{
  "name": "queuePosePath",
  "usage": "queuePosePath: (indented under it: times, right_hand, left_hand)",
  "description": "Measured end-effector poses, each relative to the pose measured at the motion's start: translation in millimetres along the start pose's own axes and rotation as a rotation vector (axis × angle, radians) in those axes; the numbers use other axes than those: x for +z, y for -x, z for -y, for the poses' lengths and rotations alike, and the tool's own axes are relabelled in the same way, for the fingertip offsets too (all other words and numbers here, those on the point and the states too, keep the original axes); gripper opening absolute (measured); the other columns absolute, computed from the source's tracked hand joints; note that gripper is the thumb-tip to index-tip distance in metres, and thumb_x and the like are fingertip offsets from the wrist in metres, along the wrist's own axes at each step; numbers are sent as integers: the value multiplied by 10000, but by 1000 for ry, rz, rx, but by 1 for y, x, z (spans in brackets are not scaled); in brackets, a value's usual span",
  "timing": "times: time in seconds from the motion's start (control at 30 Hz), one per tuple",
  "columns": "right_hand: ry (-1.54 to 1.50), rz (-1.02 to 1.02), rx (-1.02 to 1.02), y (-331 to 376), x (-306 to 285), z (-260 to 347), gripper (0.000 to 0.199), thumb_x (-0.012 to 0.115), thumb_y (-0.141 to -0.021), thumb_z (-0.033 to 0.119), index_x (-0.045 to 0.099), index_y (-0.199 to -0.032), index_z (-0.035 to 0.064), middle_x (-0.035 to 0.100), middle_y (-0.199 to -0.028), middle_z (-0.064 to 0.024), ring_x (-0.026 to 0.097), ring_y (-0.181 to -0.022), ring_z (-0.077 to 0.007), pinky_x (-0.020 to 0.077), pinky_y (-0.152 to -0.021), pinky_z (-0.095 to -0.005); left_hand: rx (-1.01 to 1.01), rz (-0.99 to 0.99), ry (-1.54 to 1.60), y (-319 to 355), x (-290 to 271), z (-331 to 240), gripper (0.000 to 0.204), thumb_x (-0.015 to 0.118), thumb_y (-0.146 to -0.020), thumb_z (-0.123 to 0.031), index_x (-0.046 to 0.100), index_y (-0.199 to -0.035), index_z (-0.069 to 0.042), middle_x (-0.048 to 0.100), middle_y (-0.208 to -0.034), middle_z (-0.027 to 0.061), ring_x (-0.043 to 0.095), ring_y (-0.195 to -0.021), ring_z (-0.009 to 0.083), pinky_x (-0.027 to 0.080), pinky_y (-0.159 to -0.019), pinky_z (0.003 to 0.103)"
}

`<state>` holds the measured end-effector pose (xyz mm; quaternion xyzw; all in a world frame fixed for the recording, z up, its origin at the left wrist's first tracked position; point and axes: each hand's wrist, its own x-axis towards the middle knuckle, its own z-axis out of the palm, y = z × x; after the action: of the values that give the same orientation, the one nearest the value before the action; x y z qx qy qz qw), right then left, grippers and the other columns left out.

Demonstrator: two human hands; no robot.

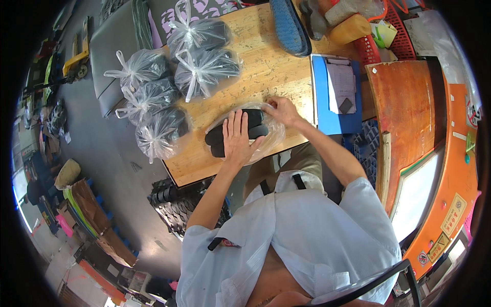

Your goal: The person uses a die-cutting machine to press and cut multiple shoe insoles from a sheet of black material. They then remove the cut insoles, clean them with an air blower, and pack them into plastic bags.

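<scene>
A stack of black, rounded, sole-like pieces (253, 118) lies in a clear plastic bag (275, 135) at the front of the wooden table. My left hand (237, 139) rests on the pieces, fingers stretched out and flat, pressing from above. At the bag's right end, my right hand (284, 111) pinches the thin plastic between thumb and fingers. Whether the bag's mouth is open there I cannot tell. Up and to the left sit several tied clear bags (207, 69) with dark contents; one knotted bag (156, 134) is at the table's left edge.
The wooden table (255, 66) bears a blue shoe sole (289, 30) at the far side. A blue folder (327, 115) with a clipboard (341, 84) lies right. Red baskets (367, 50) stand beyond it. Black slabs (176, 207) are piled below the table's left front.
</scene>
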<state>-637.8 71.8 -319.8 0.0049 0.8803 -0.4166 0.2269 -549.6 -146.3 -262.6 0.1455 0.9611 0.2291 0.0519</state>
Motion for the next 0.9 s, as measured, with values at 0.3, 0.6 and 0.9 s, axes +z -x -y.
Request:
queuePosePath:
  times: [0.3,0.6,0.9]
  right_hand:
    - [-611,-3,258,75,-6,33,299,774,-947,222,738,-1038,-61,687,-778,-54,601,-684,-108,484,-612,-289]
    - [-339,-189,-471,101,0,126,143,701,-975,118,745,-1034,-3,664,-844,-134,609,-731,-229,478,-643,-362]
    - [185,-256,-352,120,-24,96,358,727,-757,-2,735,-1115,18,677,-1004,-224,684,-889,-435,557,-777,-504]
  left_hand:
    - [23,-24,44,2,0,6,946,736,-889,-529,373,-1557,35,348,-1638,218,263,-1544,402,185,-1258,554]
    - [-68,-292,263,-15,-13,22,648,762,-820,-202,557,-1406,-18,596,-1334,262,526,-1263,453,401,-1096,520]
    - [-373,-70,243,5,-10,153,308,653,-914,-270,783,-1170,-158,749,-1021,224,715,-954,423,571,-887,510]
